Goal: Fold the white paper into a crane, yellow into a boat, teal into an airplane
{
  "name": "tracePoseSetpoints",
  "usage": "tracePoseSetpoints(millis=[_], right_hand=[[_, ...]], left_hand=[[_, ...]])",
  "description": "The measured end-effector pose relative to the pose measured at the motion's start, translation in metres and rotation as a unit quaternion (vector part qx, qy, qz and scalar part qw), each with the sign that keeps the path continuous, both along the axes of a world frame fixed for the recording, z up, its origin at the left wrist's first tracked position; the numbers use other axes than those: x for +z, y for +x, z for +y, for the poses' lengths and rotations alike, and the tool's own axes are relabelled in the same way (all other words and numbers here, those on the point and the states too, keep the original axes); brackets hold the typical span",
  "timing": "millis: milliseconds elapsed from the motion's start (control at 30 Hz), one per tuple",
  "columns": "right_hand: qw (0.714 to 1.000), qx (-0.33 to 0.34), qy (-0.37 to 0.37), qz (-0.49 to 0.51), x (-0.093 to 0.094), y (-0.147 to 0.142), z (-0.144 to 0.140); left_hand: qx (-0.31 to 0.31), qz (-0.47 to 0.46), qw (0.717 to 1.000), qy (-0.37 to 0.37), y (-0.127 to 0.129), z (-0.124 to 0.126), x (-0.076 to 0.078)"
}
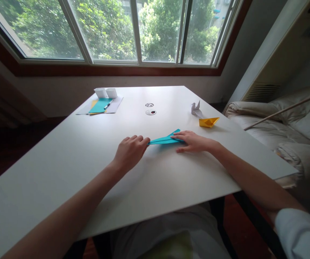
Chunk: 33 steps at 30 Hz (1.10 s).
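A blue folded paper plane [163, 140] lies between my two hands, just over the white table [111, 194]. Its narrow tip points left, pinched in the closed fingers of my left hand [132, 150]. On the wider right end rests my right hand [192, 141], fingers stretched out, with the thumb apart below the paper. The right palm hides part of that end. Beyond my right hand stand a yellow paper boat [209, 122] and a white paper crane [196, 109].
At the far left lie blue paper [100, 105], other sheets and a pen [107, 105], beside two white containers [105, 93]. Two round discs [151, 112] sit mid-table. A pale sofa [273, 115] with a stick [284, 110] stands right; a window [111, 32] is ahead.
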State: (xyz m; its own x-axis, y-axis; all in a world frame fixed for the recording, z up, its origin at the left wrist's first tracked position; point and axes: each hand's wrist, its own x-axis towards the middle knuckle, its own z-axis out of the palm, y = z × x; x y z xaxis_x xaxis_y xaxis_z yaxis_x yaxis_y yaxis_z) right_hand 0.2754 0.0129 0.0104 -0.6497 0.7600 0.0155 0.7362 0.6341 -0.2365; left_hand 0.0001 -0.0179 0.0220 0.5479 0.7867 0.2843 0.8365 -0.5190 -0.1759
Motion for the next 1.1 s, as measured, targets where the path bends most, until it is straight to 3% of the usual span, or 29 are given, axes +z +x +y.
tracePoseSetpoints(millis=[133,267,433,500,567,667,767,900,1033,1100], right_hand=[[0.996,0.012,-0.055,0.066,0.004,0.019,0.010],[0.984,-0.039,-0.089,0.148,0.004,0.028,0.019],[0.922,-0.135,-0.155,0.329,-0.002,0.028,0.026],[0.900,-0.151,-0.180,0.369,-0.003,0.026,0.027],[0.896,-0.165,-0.183,0.370,-0.004,0.023,0.027],[0.909,-0.188,-0.155,0.339,-0.007,0.018,0.027],[0.935,-0.204,-0.052,0.286,-0.010,0.009,0.025],[0.970,-0.136,0.097,0.176,-0.010,-0.012,0.007],[0.992,0.035,0.075,0.099,-0.007,-0.040,-0.020],[0.992,0.078,0.059,0.076,-0.007,-0.050,-0.028]], left_hand=[[0.021,-0.058,0.998,0.009,-0.007,0.009,-0.004],[0.041,-0.186,0.981,-0.029,-0.014,0.020,-0.008],[0.070,-0.309,0.926,-0.206,-0.013,0.024,-0.005],[0.042,-0.301,0.911,-0.280,-0.010,0.020,-0.003],[-0.007,-0.264,0.912,-0.314,-0.006,0.015,-0.003],[-0.039,-0.224,0.924,-0.307,0.000,0.008,-0.007],[-0.015,-0.194,0.943,-0.269,0.005,0.005,-0.010],[0.032,-0.160,0.960,-0.229,0.010,0.003,-0.011],[0.056,-0.145,0.966,-0.208,0.014,0.001,-0.012],[0.057,-0.141,0.968,-0.200,0.015,0.000,-0.013]])
